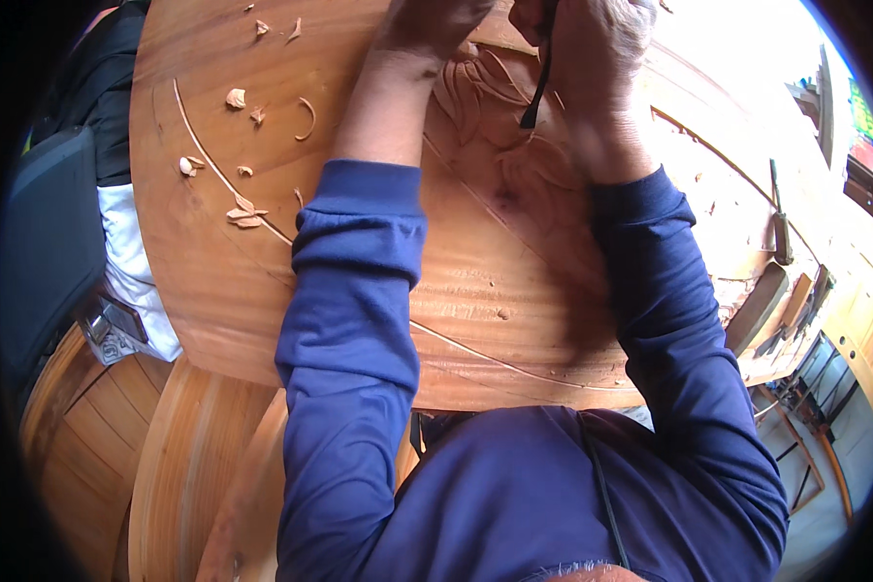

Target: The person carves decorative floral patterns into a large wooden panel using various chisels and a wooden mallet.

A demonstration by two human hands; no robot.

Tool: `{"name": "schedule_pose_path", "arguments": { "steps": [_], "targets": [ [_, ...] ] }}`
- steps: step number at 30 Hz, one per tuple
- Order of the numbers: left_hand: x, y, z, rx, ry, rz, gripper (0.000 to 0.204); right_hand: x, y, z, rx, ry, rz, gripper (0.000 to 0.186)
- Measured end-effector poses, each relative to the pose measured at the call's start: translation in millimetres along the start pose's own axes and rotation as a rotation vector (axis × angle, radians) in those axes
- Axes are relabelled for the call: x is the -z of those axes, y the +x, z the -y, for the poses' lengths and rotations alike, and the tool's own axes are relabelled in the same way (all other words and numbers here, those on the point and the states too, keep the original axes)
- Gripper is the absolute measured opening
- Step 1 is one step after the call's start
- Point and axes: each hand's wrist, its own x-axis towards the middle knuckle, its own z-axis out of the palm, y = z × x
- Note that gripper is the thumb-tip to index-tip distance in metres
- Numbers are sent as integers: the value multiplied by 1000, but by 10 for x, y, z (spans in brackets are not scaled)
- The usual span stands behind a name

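At the top edge, my left hand (436,24) is mostly cut off and its fingers are not clear. My right hand (599,53) is curled at the top, beside a narrow dark strip (535,102) pointing down onto the wood; what exactly it grips is unclear. Both hands are over a wooden panel (199,310) with carved leaf-like relief (466,97) between my forearms. Pale curled shavings (245,213) lie at the left, near a long thin carved line. Shadow covers part of the carving by my right forearm.
Several long tools and wooden pieces (757,306) lie along the panel's right side. Dark and white cloth (126,252) and a dark padded object (53,233) sit at the left. Wooden boards (189,466) are below left, a metal frame (795,446) below right.
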Motion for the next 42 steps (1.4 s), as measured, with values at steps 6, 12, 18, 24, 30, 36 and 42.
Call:
{"name": "schedule_pose_path", "arguments": {
  "steps": [6,12,18,24,30,36,42],
  "targets": [
    [11,67,89,-100,-45,-30,36,43,28,-117,-114,-20,-23,46],
    [277,39,90,-176,16,-193,25,-283,131,197,-375,176,-96,46],
    [187,-36,-37,-49,28,-293,58,112,112,295,-268,260,66,31],
    [137,2,26,99,-17,-205,58,83,116,9,-124,-11,25,31],
    [173,10,66,62,-9,-136,52,29,59,-25,-27,49,150,52],
    [184,-13,128,35,-7,-98,46,27,-7,-108,-124,-20,75,50],
    [98,47,174,11,-37,-38,40,77,0,56,-57,12,102,50]
  ]
}}
